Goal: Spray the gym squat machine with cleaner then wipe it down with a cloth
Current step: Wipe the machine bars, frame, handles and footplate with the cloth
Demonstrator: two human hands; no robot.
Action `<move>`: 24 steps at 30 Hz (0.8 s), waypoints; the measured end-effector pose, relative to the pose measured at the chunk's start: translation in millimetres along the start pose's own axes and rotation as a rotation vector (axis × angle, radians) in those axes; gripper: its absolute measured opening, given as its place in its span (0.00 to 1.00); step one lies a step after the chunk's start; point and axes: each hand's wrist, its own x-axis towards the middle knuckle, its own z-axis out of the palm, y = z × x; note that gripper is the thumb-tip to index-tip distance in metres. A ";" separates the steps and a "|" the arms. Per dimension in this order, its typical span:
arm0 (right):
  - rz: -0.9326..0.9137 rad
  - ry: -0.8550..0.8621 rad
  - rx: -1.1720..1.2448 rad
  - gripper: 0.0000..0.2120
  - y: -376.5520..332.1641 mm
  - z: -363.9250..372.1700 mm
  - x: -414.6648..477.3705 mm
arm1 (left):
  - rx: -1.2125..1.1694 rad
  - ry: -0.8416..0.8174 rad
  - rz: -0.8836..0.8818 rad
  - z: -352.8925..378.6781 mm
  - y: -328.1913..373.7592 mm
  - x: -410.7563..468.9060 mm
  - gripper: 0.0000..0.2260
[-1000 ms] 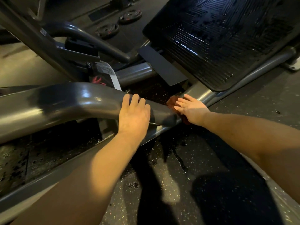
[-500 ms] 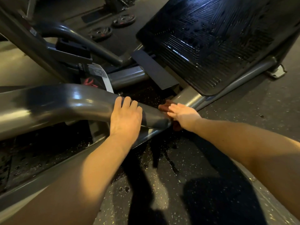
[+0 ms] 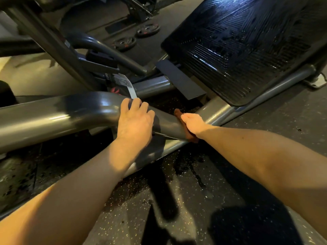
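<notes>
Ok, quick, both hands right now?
Left hand: open, resting on the grey tube.
Right hand: on the brown cloth; fingers hidden, grip cannot be told.

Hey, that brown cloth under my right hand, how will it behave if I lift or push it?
Likely floppy: the cloth drapes to the curve of the frame tube under the right hand. Probably light, being thin. It may be damp and drag a bit, since the floor nearby looks wet.

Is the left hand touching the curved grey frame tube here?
Touching. The head view shows the left hand lying on the curved grey tube, with its fingers draped over the top and no gap.
</notes>
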 end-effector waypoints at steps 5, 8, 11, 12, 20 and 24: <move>-0.198 -0.204 0.125 0.14 -78.5 22.4 -20.7 | -0.024 0.125 -0.046 -4.8 -39.8 -20.4 0.18; -0.258 -0.322 0.183 0.11 -120.4 31.1 -28.7 | -0.111 0.173 -0.101 -10.5 -58.9 -32.0 0.16; -0.295 -0.347 0.115 0.12 -141.3 35.6 -37.1 | -0.233 0.239 -0.166 -13.8 -78.6 -44.1 0.17; -0.308 -0.322 0.077 0.12 -137.9 38.2 -32.9 | -0.244 0.244 -0.191 -14.8 -84.1 -47.8 0.18; 0.063 -0.075 0.073 0.25 -23.1 24.0 30.1 | -0.178 0.269 -0.229 -13.4 -102.1 -68.5 0.19; 0.117 0.014 0.135 0.32 6.0 30.2 23.6 | -0.225 0.316 -0.245 -7.9 -105.1 -77.2 0.18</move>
